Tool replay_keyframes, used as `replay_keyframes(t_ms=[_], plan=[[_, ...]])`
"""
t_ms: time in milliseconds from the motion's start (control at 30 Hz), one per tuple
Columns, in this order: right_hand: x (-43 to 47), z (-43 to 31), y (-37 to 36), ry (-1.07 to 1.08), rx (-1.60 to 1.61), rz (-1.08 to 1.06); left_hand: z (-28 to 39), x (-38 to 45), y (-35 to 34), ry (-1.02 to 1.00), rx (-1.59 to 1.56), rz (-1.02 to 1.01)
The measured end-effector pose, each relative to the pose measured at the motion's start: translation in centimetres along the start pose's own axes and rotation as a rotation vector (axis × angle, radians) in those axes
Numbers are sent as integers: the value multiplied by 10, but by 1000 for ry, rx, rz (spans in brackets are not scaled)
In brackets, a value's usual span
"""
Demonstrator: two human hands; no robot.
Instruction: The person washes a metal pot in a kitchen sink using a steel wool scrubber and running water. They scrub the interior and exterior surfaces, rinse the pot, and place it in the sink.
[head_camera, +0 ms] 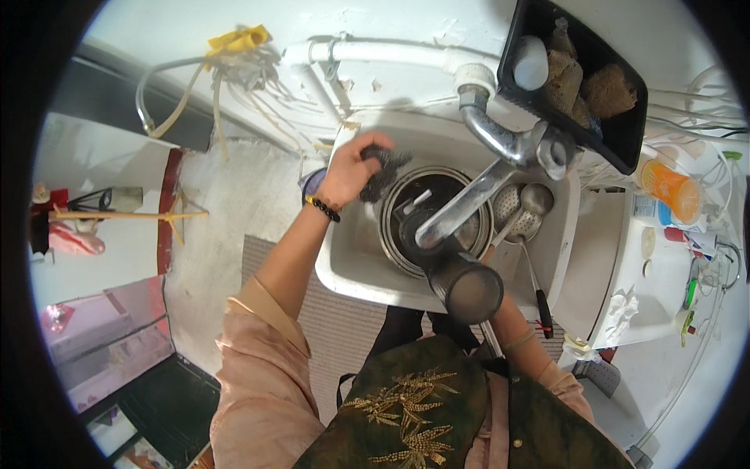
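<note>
My left hand (pixel 351 173) holds a dark, wiry scouring pad (pixel 381 179) between thumb and fingers, above the left side of a white sink (pixel 345 264). Just right of it a round metal pot (pixel 385 237) rests in the basin. The chrome tap's spout (pixel 463 205) reaches over this pot. Under the spout's end sits a dark cylindrical thing (pixel 469 287), its rounded end towards me; I cannot tell what it is. My right hand is hidden behind it, and only the wrist and forearm show. A metal rod (pixel 492 339) sticks out below the cylinder.
A metal ladle (pixel 537 198) and a skimmer (pixel 507 202) lie in the sink's right side; a black handle (pixel 544 313) juts over the front rim. Upper right hangs a black bin (pixel 630 132) with scrubbers. An orange cup (pixel 671 187) stands at right. White pipe (pixel 392 51) runs along the wall.
</note>
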State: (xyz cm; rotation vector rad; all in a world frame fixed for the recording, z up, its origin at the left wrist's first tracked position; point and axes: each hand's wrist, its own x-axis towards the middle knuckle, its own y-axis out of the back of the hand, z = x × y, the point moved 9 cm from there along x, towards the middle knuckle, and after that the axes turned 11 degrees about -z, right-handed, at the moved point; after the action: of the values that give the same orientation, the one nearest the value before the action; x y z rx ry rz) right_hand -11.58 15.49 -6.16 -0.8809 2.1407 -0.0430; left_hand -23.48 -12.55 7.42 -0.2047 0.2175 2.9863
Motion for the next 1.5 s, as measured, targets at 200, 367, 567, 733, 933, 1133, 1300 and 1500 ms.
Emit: replay_keyframes(t_ms=[200,367,567,733,933,1133,1300,1500], plan=[[-40,-7,-13,-121,267,-90,138,-20,-14,-272,69,-16],[-41,-8,-2,-148,340,-205,232,-33,-69,-658,765,-82],[-31,-8,-18,-225,449,-291,250,-26,-116,-679,1012,-133],[-32,-12,-3,-212,424,-176,255,-28,-126,-683,1136,-83],[-30,-39,15,-2,-629,108,255,-30,-132,-604,1130,-64],[-38,-38,24,153,-968,240,251,-41,-135,-594,1171,16],[-52,-63,28,74,-1321,374,237,-50,-134,-587,1212,35],[-64,-84,25,143,-1360,351,243,-57,-119,-551,1191,28]])
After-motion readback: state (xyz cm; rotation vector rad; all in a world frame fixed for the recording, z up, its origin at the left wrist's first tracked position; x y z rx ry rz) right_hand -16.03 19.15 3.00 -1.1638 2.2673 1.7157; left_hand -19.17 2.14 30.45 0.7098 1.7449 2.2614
